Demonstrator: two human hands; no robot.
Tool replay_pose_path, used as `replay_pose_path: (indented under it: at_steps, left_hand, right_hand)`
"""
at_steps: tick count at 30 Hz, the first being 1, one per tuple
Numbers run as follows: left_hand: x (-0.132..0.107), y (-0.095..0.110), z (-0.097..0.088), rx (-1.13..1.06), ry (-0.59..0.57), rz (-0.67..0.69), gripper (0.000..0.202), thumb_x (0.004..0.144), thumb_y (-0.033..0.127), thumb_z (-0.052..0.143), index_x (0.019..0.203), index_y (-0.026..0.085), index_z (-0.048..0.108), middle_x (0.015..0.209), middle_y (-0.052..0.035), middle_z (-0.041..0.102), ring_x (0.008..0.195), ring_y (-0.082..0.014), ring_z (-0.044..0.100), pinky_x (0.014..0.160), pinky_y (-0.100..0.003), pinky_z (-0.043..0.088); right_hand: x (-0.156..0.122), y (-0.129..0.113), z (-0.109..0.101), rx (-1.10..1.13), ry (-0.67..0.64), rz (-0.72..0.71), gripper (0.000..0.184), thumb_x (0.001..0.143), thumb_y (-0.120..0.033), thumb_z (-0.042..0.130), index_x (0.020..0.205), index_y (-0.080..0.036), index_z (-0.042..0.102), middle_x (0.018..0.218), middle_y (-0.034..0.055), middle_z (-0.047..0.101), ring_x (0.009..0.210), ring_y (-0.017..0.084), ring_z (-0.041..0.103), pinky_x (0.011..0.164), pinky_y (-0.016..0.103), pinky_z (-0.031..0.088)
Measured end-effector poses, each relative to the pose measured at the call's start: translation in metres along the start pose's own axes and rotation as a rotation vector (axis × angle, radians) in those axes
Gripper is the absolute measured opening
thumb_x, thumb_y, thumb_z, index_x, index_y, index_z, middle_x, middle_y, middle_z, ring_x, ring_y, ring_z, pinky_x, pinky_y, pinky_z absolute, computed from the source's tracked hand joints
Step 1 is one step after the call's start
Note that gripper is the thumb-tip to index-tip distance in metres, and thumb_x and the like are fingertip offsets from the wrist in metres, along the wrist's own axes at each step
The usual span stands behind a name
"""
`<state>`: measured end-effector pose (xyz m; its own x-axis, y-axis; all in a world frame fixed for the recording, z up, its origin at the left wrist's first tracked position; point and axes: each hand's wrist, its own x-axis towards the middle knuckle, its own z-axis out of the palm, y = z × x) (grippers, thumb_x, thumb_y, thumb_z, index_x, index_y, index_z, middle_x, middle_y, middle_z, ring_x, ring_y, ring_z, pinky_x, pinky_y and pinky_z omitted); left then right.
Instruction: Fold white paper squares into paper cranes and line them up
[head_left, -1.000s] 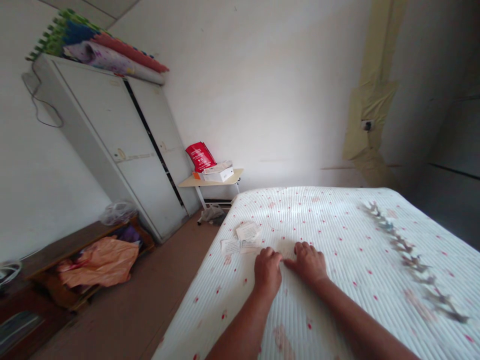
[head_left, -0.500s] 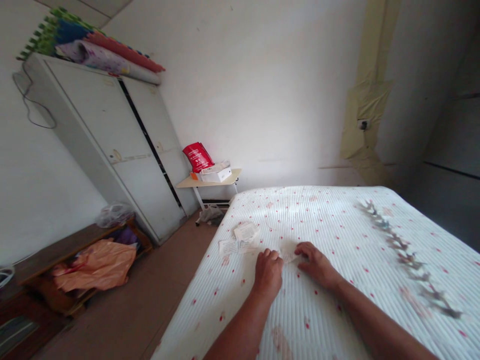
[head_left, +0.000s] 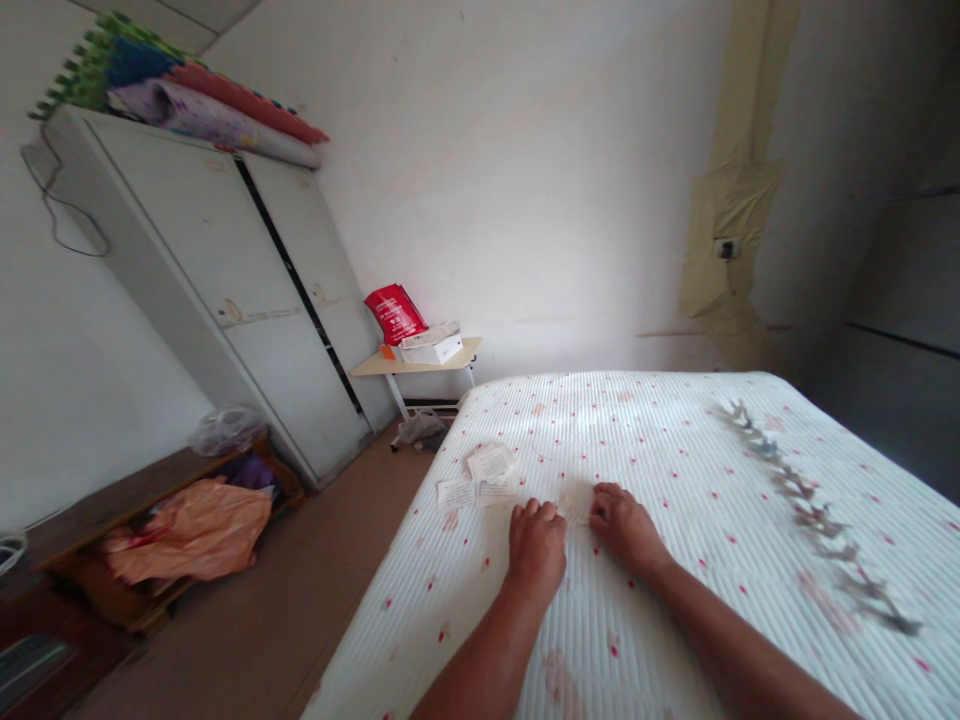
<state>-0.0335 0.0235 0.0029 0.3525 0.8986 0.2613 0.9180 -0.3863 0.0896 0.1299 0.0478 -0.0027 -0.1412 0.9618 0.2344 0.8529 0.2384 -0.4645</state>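
Note:
Both my hands rest on a white quilted bed cover (head_left: 675, 440) dotted with small red flowers. My left hand (head_left: 536, 545) has its fingers curled down at the left edge of a small pale paper (head_left: 576, 498) lying flat on the cover. My right hand (head_left: 624, 525) has its fingers bent onto the paper's right edge. Just beyond, to the left, lie several other small printed paper slips (head_left: 484, 478). Whether either hand pinches the paper or only presses on it does not show.
A brown floor (head_left: 300, 610) runs along the bed's left side. A grey wardrobe (head_left: 225, 290) with rolled mats on top stands at left. A small table (head_left: 420, 362) holds a red bag and white boxes. A low wooden bench (head_left: 142, 500) carries an orange bag.
My right hand slid a little to the right and then came back in toward the paper, its fingers now more bent. My left hand has hardly moved.

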Motion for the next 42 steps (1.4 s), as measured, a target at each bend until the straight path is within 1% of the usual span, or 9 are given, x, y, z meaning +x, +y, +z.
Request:
replay_pose_path:
  at_steps: [6, 13, 18, 24, 30, 33, 36, 38, 42]
  left_hand:
    - [-0.003, 0.004, -0.005, 0.005, -0.019, -0.025, 0.024, 0.087, 0.019, 0.041, 0.082, 0.019, 0.065, 0.088, -0.007, 0.061, 0.089, -0.0204, 0.049, 0.075, -0.035, 0.033]
    - [-0.007, 0.008, -0.009, 0.019, -0.048, -0.036, 0.028, 0.088, 0.02, 0.038, 0.095, 0.022, 0.064, 0.092, -0.0079, 0.06, 0.093, -0.0214, 0.047, 0.078, -0.036, 0.032]
    - [-0.007, 0.009, -0.011, 0.033, -0.068, -0.033, 0.03, 0.088, 0.02, 0.036, 0.099, 0.024, 0.064, 0.094, -0.0079, 0.059, 0.093, -0.022, 0.046, 0.078, -0.036, 0.032]
    - [-0.007, 0.009, -0.011, 0.044, -0.075, -0.043, 0.03, 0.088, 0.02, 0.037, 0.1, 0.024, 0.064, 0.095, -0.0077, 0.059, 0.093, -0.0217, 0.045, 0.077, -0.036, 0.032]
    - [-0.007, 0.008, -0.008, 0.033, -0.054, -0.031, 0.031, 0.089, 0.02, 0.036, 0.101, 0.024, 0.064, 0.093, -0.0075, 0.059, 0.092, -0.0213, 0.046, 0.077, -0.036, 0.033]
    - [-0.007, 0.008, -0.01, 0.013, -0.056, -0.033, 0.032, 0.09, 0.023, 0.034, 0.101, 0.025, 0.064, 0.093, -0.0067, 0.059, 0.091, -0.0214, 0.046, 0.076, -0.036, 0.034]
    - [-0.006, 0.009, -0.012, 0.002, -0.066, -0.034, 0.033, 0.091, 0.024, 0.033, 0.1, 0.025, 0.065, 0.093, -0.0066, 0.06, 0.091, -0.0217, 0.047, 0.076, -0.036, 0.035]
    - [-0.006, 0.01, -0.013, -0.005, -0.072, -0.038, 0.033, 0.09, 0.023, 0.034, 0.1, 0.024, 0.065, 0.093, -0.0072, 0.06, 0.092, -0.0217, 0.047, 0.076, -0.035, 0.035]
    - [-0.005, 0.01, -0.012, -0.012, -0.076, -0.063, 0.031, 0.089, 0.021, 0.036, 0.095, 0.024, 0.066, 0.095, -0.0071, 0.06, 0.093, -0.0211, 0.047, 0.077, -0.034, 0.035]
  right_hand:
    - [-0.002, -0.007, -0.004, -0.066, -0.002, 0.055, 0.015, 0.074, -0.014, 0.046, 0.07, -0.017, 0.06, 0.104, 0.008, 0.06, 0.093, 0.019, 0.055, 0.078, 0.026, 0.039]
    - [-0.002, -0.008, -0.005, -0.095, -0.015, 0.061, 0.012, 0.074, -0.015, 0.047, 0.069, -0.017, 0.058, 0.105, 0.0085, 0.06, 0.093, 0.02, 0.054, 0.074, 0.027, 0.038]
    - [-0.001, -0.004, -0.003, -0.058, -0.004, 0.077, 0.009, 0.071, -0.011, 0.048, 0.069, -0.018, 0.055, 0.094, 0.0065, 0.06, 0.086, 0.019, 0.054, 0.07, 0.027, 0.037]
    - [0.003, 0.004, 0.001, 0.026, 0.001, 0.102, 0.018, 0.066, -0.003, 0.045, 0.072, -0.017, 0.054, 0.093, 0.006, 0.059, 0.087, 0.017, 0.055, 0.074, 0.025, 0.037]
    - [0.006, 0.016, 0.005, 0.112, 0.021, 0.092, 0.024, 0.064, -0.001, 0.042, 0.074, -0.017, 0.056, 0.094, 0.0058, 0.06, 0.089, 0.016, 0.057, 0.077, 0.025, 0.04]
    - [0.008, 0.019, 0.006, 0.17, 0.015, 0.095, 0.018, 0.068, -0.006, 0.045, 0.075, -0.017, 0.056, 0.093, 0.0057, 0.06, 0.086, 0.015, 0.057, 0.076, 0.025, 0.041]
    - [0.007, 0.013, 0.006, 0.157, 0.021, 0.116, 0.006, 0.074, -0.019, 0.051, 0.075, -0.018, 0.056, 0.091, 0.0051, 0.06, 0.084, 0.017, 0.057, 0.074, 0.027, 0.041]
    - [0.004, 0.003, 0.006, 0.088, 0.048, 0.132, 0.009, 0.072, -0.026, 0.057, 0.078, -0.019, 0.057, 0.094, 0.0046, 0.06, 0.088, 0.019, 0.056, 0.074, 0.029, 0.04]
    - [-0.002, -0.016, 0.003, -0.054, 0.065, 0.18, 0.016, 0.07, -0.03, 0.06, 0.082, -0.02, 0.057, 0.101, 0.0059, 0.058, 0.092, 0.023, 0.053, 0.072, 0.032, 0.037]
